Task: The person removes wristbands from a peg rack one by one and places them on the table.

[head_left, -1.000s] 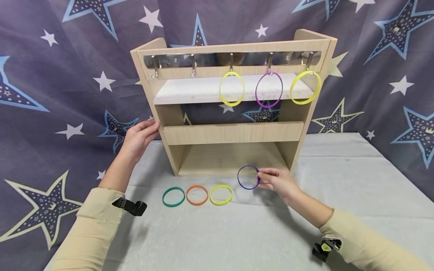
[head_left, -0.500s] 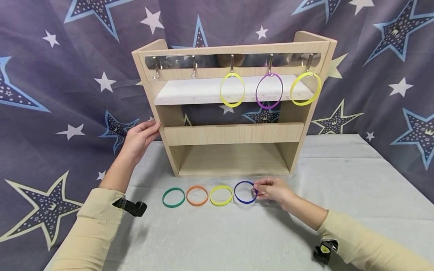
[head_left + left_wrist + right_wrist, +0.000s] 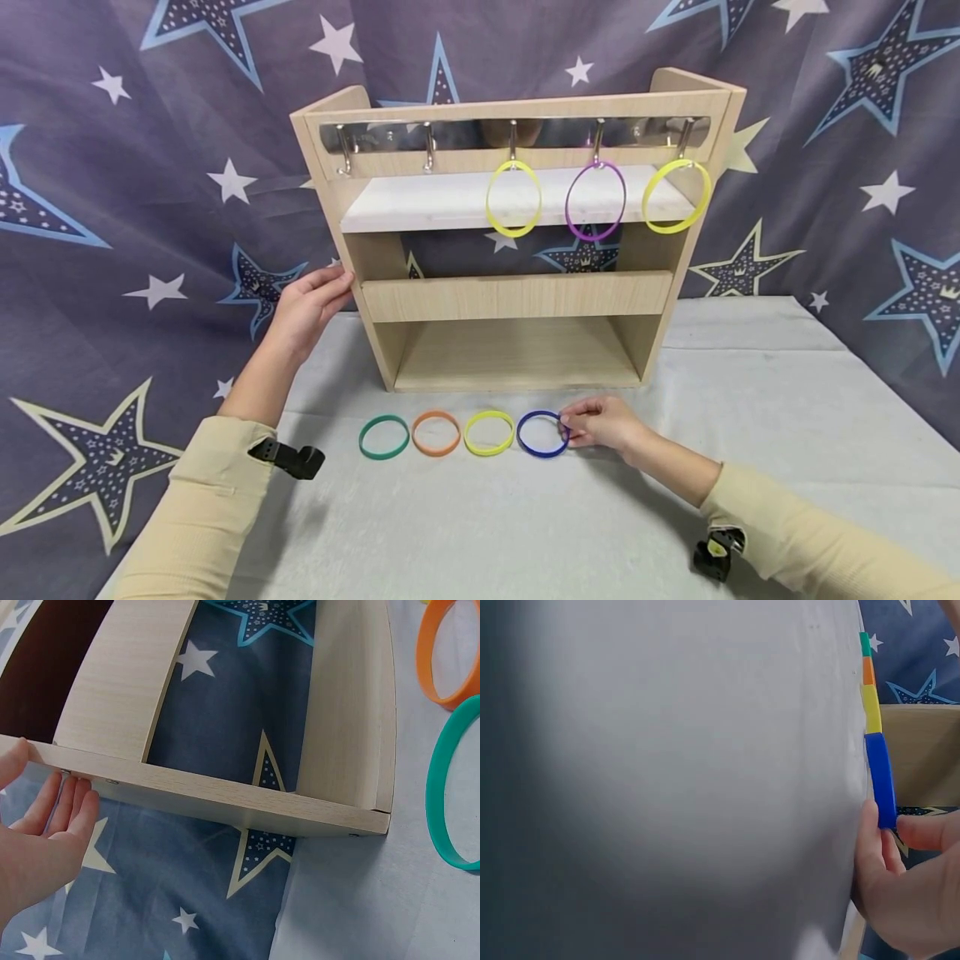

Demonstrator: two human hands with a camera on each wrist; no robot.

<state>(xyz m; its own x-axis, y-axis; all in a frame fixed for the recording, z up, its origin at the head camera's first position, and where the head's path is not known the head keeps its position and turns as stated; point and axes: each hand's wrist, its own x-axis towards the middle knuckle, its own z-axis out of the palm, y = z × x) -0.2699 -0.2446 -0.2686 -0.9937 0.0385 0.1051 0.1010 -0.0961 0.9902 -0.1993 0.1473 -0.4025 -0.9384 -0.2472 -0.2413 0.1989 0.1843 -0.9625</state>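
Note:
My right hand (image 3: 603, 421) pinches the near end of a blue wristband (image 3: 531, 451) between thumb and fingers. The band lies flat on the grey cloth, at the right end of a row with a yellow wristband (image 3: 489, 452), an orange wristband (image 3: 437, 452) and a green wristband (image 3: 384, 456). In the right wrist view the blue wristband (image 3: 881, 776) shows edge-on. My left hand (image 3: 307, 308) touches the left side panel of a wooden shelf (image 3: 517, 298); in the left wrist view its thumb is at the panel's front edge, its fairly straight fingers against the outer face.
A metal strip (image 3: 465, 133) with several hooks spans the shelf's top. From its right three hooks hang a yellow wristband (image 3: 513, 231), a purple wristband (image 3: 592, 237) and another yellow wristband (image 3: 671, 227). Star-patterned cloth (image 3: 135, 350) hangs behind and beside the table.
My right hand has brought the blue wristband down and slightly left, from above the cloth to flat beside the yellow one. The left hand stays at the shelf's side.

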